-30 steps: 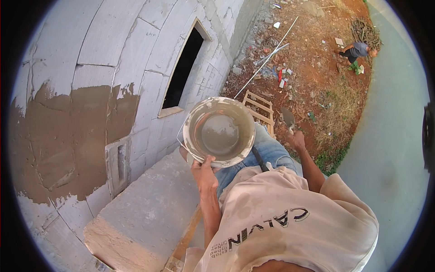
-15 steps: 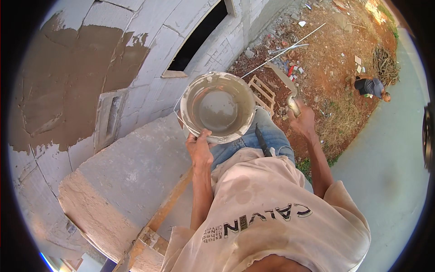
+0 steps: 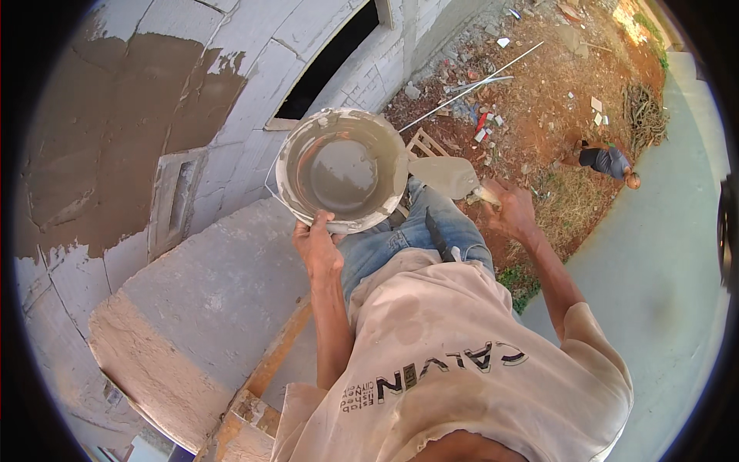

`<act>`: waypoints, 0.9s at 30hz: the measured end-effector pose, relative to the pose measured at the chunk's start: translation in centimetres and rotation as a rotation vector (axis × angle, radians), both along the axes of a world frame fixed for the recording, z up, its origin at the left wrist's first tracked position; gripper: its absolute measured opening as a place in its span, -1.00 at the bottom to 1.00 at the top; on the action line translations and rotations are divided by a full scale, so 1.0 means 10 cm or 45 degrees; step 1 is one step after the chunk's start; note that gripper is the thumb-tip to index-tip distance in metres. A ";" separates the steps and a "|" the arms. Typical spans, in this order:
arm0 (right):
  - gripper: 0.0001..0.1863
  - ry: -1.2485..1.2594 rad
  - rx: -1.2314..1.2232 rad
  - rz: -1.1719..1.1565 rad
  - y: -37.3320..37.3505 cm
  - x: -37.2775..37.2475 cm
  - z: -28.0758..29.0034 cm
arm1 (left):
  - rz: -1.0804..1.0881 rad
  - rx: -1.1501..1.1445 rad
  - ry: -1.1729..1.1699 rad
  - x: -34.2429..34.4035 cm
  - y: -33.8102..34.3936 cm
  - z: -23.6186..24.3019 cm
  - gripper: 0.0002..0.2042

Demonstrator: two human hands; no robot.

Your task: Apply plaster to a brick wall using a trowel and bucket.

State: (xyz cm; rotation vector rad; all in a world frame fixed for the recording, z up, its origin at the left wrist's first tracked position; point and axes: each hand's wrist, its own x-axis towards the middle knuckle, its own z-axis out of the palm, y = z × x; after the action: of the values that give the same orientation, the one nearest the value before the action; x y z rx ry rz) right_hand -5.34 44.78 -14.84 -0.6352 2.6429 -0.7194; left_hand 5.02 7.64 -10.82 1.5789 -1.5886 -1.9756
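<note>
My left hand (image 3: 315,246) grips the near rim of a round, mortar-smeared bucket (image 3: 394,158), which has wet grey mortar (image 3: 342,177) in its bottom and a wire handle hanging at its left side. In my right hand (image 3: 508,206), to the right of the bucket, is a trowel (image 3: 445,175) held by its handle, its flat blade pointing left to the bucket's outer right side; whether they touch I cannot tell. Both are held over my jeans (image 3: 431,219). On the left, brown render (image 3: 115,108) covers part of a pale block wall (image 3: 246,100).
A concrete ledge (image 3: 192,300) with a wooden plank (image 3: 285,339) lies lower left. The wall has a dark window opening (image 3: 323,54). Far below are a wooden pallet (image 3: 423,142), a long white pole (image 3: 508,65), scattered rubble, a branch pile (image 3: 643,115), a bent-over person (image 3: 608,162) and pale paving (image 3: 662,254).
The trowel has swung leftward, its blade now level and beside the bucket. The bucket has shifted up and left in the view. The person below has changed position slightly.
</note>
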 end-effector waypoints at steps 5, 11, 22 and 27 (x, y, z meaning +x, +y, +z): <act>-0.59 -0.357 -0.329 -0.108 -0.23 -0.17 0.42 | -0.018 -0.041 0.000 0.01 -0.05 0.02 -0.96; -0.59 -2.020 -0.974 -0.172 -0.60 -0.52 0.25 | 0.002 0.111 0.101 -0.01 -0.08 0.06 -0.95; -0.66 -0.359 -0.213 0.027 -0.31 -0.17 0.75 | 0.075 0.104 0.108 -0.05 -0.08 0.02 -0.96; -0.57 -0.047 -0.010 0.372 -0.41 -0.32 0.73 | 0.121 0.166 0.171 -0.06 -0.10 0.13 -0.94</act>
State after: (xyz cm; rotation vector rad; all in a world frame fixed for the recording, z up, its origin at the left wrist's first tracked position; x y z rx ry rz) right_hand -8.52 40.68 -7.56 -0.9745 2.4416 -0.6473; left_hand 4.43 6.61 -9.53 1.4993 -1.3357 -2.1226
